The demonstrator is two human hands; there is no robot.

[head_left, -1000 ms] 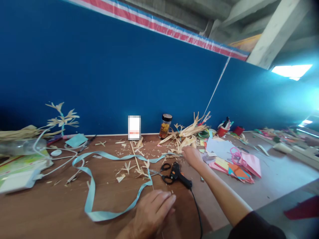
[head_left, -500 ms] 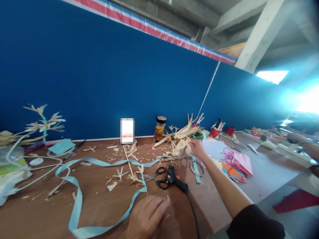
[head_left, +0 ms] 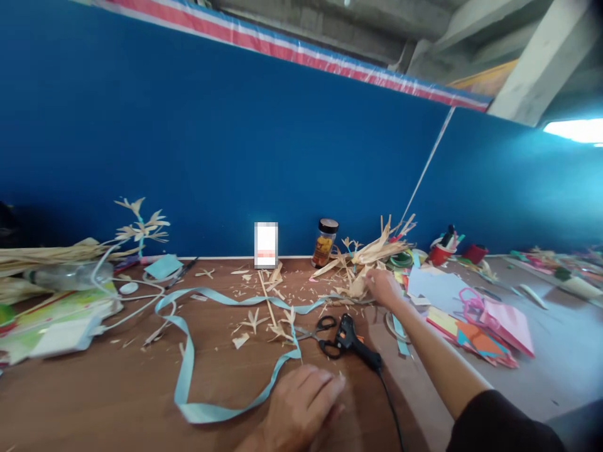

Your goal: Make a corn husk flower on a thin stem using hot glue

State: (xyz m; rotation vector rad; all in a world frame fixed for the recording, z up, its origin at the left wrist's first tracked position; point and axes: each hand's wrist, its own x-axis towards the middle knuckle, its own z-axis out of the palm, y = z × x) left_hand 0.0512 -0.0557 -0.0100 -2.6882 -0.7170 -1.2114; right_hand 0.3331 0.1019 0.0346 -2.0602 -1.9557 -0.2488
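Note:
My right hand (head_left: pixel 384 287) reaches out to the pile of dry corn husks (head_left: pixel 355 284), its fingers closed at the edge of a pale husk. Low in the view, my left hand (head_left: pixel 304 398) is over the brown table with its fingers curled together; the fingertips are partly hidden, and what they hold cannot be made out. Between the hands lie a black glue gun (head_left: pixel 353 342) and black-handled scissors (head_left: pixel 328 336). A light blue ribbon (head_left: pixel 186 358) loops across the table, ending by a small husk flower (head_left: pixel 288 323) on a blue-wrapped stem.
A black-lidded jar (head_left: pixel 325 243) stands against the blue partition (head_left: pixel 235 138). To the right lie coloured papers (head_left: pixel 480 339), a pink paper bag (head_left: pixel 511 326) and a red cup of pens (head_left: pixel 440 252). At left are a husk plant (head_left: pixel 142 229), white cables (head_left: pixel 136 306) and a plastic bottle (head_left: pixel 70 276).
The view has turned left, so the table's things appear further right. My right hand remains at the husks, and my left hand stays low by the ribbon's end.

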